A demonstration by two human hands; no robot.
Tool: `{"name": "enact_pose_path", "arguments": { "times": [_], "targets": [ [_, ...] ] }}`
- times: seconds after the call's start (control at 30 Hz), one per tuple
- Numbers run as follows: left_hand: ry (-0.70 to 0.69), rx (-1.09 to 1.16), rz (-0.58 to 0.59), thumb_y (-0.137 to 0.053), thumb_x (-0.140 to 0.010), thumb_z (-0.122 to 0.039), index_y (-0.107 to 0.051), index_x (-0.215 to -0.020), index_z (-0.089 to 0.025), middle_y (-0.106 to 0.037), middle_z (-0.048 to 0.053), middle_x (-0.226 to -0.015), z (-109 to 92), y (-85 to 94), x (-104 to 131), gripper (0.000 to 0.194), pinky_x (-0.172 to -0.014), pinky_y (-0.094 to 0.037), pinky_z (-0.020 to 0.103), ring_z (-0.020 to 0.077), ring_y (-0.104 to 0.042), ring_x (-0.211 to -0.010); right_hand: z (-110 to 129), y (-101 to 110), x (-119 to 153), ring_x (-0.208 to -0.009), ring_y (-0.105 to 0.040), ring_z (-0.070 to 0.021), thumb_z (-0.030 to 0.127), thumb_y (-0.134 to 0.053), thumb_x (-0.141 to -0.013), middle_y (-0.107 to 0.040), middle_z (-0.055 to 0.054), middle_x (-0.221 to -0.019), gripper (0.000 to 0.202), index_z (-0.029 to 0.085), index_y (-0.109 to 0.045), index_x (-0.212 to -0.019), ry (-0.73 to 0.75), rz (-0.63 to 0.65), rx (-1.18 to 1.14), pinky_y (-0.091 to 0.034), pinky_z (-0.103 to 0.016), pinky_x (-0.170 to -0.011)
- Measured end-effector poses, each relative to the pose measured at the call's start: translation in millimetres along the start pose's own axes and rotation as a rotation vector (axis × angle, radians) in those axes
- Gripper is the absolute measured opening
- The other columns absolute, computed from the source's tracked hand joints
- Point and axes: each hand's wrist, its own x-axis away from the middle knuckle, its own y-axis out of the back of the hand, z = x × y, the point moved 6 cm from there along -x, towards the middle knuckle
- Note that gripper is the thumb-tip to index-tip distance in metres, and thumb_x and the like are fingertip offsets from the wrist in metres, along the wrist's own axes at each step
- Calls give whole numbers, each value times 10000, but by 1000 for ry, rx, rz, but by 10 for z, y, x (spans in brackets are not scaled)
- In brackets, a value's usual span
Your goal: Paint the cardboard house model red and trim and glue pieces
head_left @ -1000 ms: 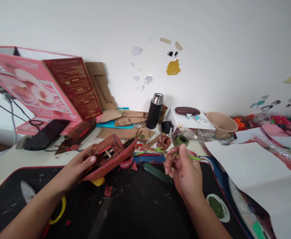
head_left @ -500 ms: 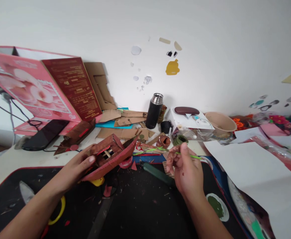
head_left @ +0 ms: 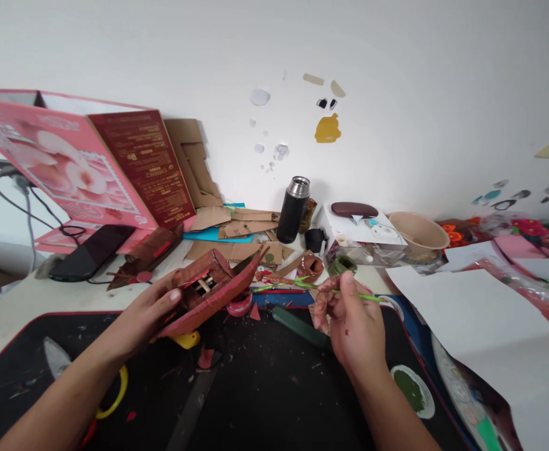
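A reddish-brown model boat (head_left: pixel 213 294) with a small cabin is tilted above the black mat, its pointed end to the upper right. My left hand (head_left: pixel 154 313) is wrapped round the boat's near left side. Between the thumb and fingers of my right hand (head_left: pixel 352 319) lies a thin bright green stick (head_left: pixel 365 297), whose left end reaches close to the boat's tip. Reddish smears mark the fingers of that hand. Behind the hands stand a brown paint jar (head_left: pixel 310 267) and a green paint jar (head_left: pixel 342 265).
Yellow-handled scissors (head_left: pixel 114 401), a dark green tool (head_left: pixel 300 327) and a lid with green paint (head_left: pixel 412 391) lie on the mat (head_left: pixel 265 394). Behind are a black flask (head_left: pixel 293 213), cardboard pieces (head_left: pixel 246 227), a phone (head_left: pixel 93 252), a second brown model (head_left: pixel 154 250) and a beige bowl (head_left: pixel 417 232).
The whole view has shifted slightly, so things appear a little further right. Both hands keep their hold, with the boat and the green stick in nearly the same places.
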Motion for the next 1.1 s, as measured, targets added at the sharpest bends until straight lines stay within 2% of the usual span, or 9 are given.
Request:
{"name": "enact_pose_path", "arguments": {
  "times": [0.13,0.27,0.4,0.53,0.73,0.93,1.1],
  "targets": [
    [-1,27,-23,-829,-837,-722,-788,-1417,-240,-737,111,-1537,-56,-34,7,756,-1254,-484,514,449,-633,-1449,2,-40,11,-387,-589,-152,759,-836,-877,-651,-5,-521,589,186,-724,-795,5,40,15,-388,-219,-352],
    [3,30,-60,-838,-798,-763,-789,-1387,-190,-742,150,-1519,-121,-76,14,823,-1258,-484,500,448,-638,-1450,2,-10,-6,-374,-573,-149,803,-811,-870,-654,-11,-527,631,182,-725,-798,22,3,17,-373,-223,-343],
    [40,58,-120,-847,-721,-830,-784,-1367,-177,-791,169,-1430,-182,-127,28,921,-1192,-553,504,459,-685,-1390,17,-5,9,-384,-570,-146,784,-820,-876,-651,-10,-536,612,185,-722,-800,34,-13,4,-380,-226,-345],
    [34,104,-167,-873,-729,-797,-783,-1347,-198,-814,150,-1389,-192,-162,31,866,-1161,-576,464,418,-730,-1329,36,-78,78,-401,-594,-156,752,-841,-877,-653,-8,-536,579,193,-718,-792,50,37,19,-385,-226,-345],
    [-24,73,-128,-834,-804,-767,-784,-1319,-232,-815,111,-1380,-152,-223,24,743,-1117,-593,455,392,-743,-1292,-23,-224,191,-380,-585,-155,764,-811,-898,-628,4,-515,593,197,-708,-759,40,153,39,-400,-233,-354],
    [-38,128,-76,-844,-802,-750,-771,-1353,-207,-843,119,-1286,-205,-336,59,777,-1032,-626,427,392,-771,-1216,-53,-357,302,-386,-615,-147,751,-800,-920,-680,-19,-550,584,182,-767,-795,56,260,49,-386,-208,-355],
    [-65,148,-49,-835,-840,-717,-740,-1416,-195,-820,137,-1353,-211,-364,67,783,-1042,-620,435,385,-771,-1223,-53,-390,346,-398,-633,-148,735,-805,-927,-717,-35,-584,568,182,-781,-801,70,278,80,-396,-206,-353]
  ]
}}
